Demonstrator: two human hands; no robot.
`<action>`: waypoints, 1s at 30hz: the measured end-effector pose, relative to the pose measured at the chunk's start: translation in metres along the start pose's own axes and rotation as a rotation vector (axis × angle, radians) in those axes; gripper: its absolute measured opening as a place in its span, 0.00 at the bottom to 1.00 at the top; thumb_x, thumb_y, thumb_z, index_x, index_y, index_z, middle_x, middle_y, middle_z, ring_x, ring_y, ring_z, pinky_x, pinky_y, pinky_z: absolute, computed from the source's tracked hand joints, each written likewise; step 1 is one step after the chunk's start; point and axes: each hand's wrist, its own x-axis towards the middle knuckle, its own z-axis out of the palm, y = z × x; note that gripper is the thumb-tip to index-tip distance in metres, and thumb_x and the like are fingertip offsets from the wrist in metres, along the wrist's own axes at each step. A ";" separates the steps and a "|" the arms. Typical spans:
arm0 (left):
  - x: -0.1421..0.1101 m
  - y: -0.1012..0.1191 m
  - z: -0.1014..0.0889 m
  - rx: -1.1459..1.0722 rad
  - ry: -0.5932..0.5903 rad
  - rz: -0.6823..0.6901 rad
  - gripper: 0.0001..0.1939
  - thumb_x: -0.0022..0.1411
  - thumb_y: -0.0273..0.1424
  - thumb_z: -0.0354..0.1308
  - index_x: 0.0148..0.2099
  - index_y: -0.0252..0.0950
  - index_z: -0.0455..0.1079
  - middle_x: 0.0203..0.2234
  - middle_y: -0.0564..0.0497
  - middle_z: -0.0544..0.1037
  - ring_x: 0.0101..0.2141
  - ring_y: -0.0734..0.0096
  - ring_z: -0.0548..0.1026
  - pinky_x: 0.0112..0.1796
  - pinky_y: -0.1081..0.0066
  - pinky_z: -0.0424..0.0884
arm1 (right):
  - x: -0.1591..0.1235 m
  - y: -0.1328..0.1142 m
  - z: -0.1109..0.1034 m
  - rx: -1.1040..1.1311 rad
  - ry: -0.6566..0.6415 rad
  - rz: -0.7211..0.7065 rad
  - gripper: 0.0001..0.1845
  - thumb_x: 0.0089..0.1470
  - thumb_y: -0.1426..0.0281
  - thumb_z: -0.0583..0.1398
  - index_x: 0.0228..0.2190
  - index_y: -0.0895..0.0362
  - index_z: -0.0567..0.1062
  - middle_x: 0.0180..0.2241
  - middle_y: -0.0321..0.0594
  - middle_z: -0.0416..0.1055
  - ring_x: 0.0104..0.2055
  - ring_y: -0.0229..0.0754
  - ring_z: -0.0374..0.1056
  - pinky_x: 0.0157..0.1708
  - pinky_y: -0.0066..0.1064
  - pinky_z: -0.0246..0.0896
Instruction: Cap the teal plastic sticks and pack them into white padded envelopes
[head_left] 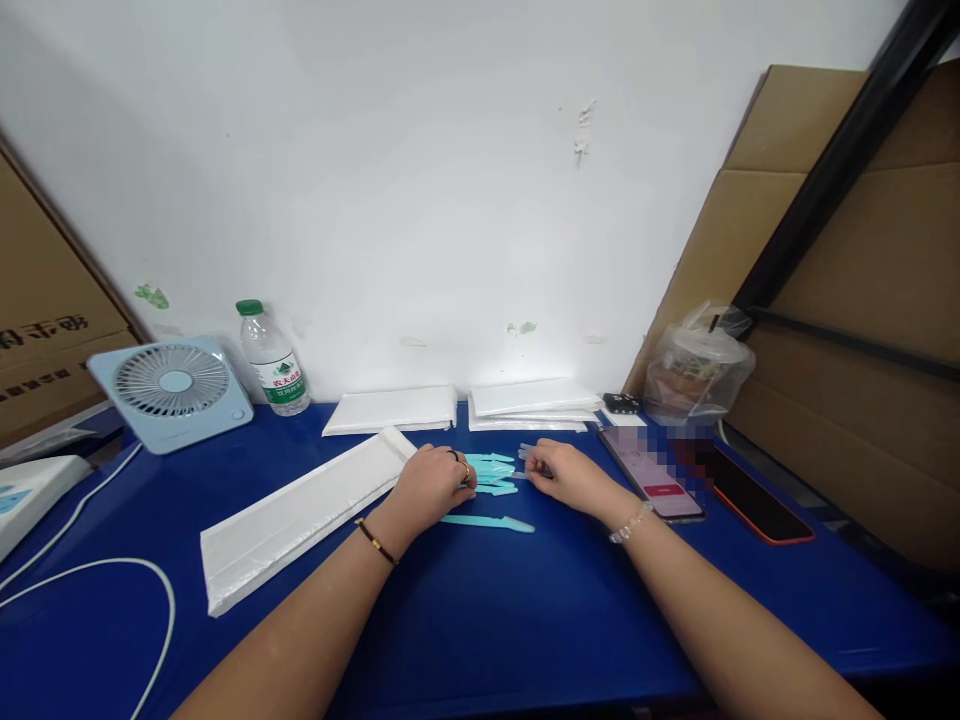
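Several turquoise eyebrow razors point(491, 470) lie bunched together on the blue table, their slim ends pointing right. My left hand point(436, 482) is closed over the handle end of this bunch, its fingertips hiding that part. One more eyebrow razor point(495, 522) lies apart, just in front of the bunch. On the other side, my right hand point(559, 470) pinches small clear plastic covers point(525, 456) near the razors' tips. How many covers it holds I cannot tell. A long white packet point(300, 515) lies slanted beside my left hand.
White packets point(390, 410) and a second stack of packets point(532, 400) lie along the wall. At left are a blue fan point(176, 390), a water bottle point(274, 360) and a white cable point(169, 590). Two phones point(652, 475) and a bagged drink cup point(697, 370) stand right.
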 end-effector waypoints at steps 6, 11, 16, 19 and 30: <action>0.001 0.000 0.004 0.055 0.022 0.028 0.07 0.60 0.34 0.56 0.35 0.39 0.74 0.33 0.50 0.77 0.36 0.67 0.73 0.33 0.69 0.57 | -0.002 0.002 -0.006 0.049 0.062 0.030 0.06 0.54 0.73 0.55 0.30 0.56 0.72 0.33 0.39 0.69 0.31 0.38 0.65 0.32 0.28 0.58; 0.004 0.007 0.001 0.143 0.025 0.042 0.12 0.62 0.29 0.50 0.28 0.35 0.70 0.26 0.49 0.75 0.31 0.69 0.72 0.31 0.69 0.57 | -0.007 -0.006 -0.012 0.190 -0.019 -0.070 0.07 0.55 0.71 0.55 0.33 0.55 0.74 0.33 0.39 0.70 0.31 0.37 0.66 0.30 0.27 0.59; 0.002 0.009 -0.001 0.140 0.010 0.048 0.12 0.61 0.28 0.48 0.27 0.35 0.68 0.23 0.49 0.74 0.28 0.68 0.71 0.31 0.70 0.58 | -0.009 -0.013 -0.009 0.156 -0.107 -0.103 0.07 0.55 0.73 0.56 0.33 0.55 0.75 0.30 0.37 0.71 0.30 0.38 0.65 0.30 0.28 0.58; 0.002 0.009 -0.001 0.116 0.011 0.041 0.13 0.62 0.28 0.48 0.27 0.35 0.68 0.24 0.48 0.74 0.29 0.67 0.72 0.31 0.69 0.58 | -0.007 -0.014 -0.007 0.138 -0.107 -0.105 0.07 0.55 0.73 0.56 0.33 0.55 0.75 0.31 0.38 0.71 0.31 0.38 0.66 0.31 0.29 0.59; -0.001 0.004 0.002 -0.147 -0.035 0.068 0.13 0.63 0.32 0.48 0.30 0.36 0.70 0.25 0.49 0.75 0.30 0.69 0.72 0.33 0.72 0.62 | -0.006 -0.022 -0.006 0.190 -0.139 -0.137 0.06 0.55 0.73 0.56 0.31 0.56 0.74 0.31 0.38 0.71 0.31 0.38 0.66 0.30 0.28 0.60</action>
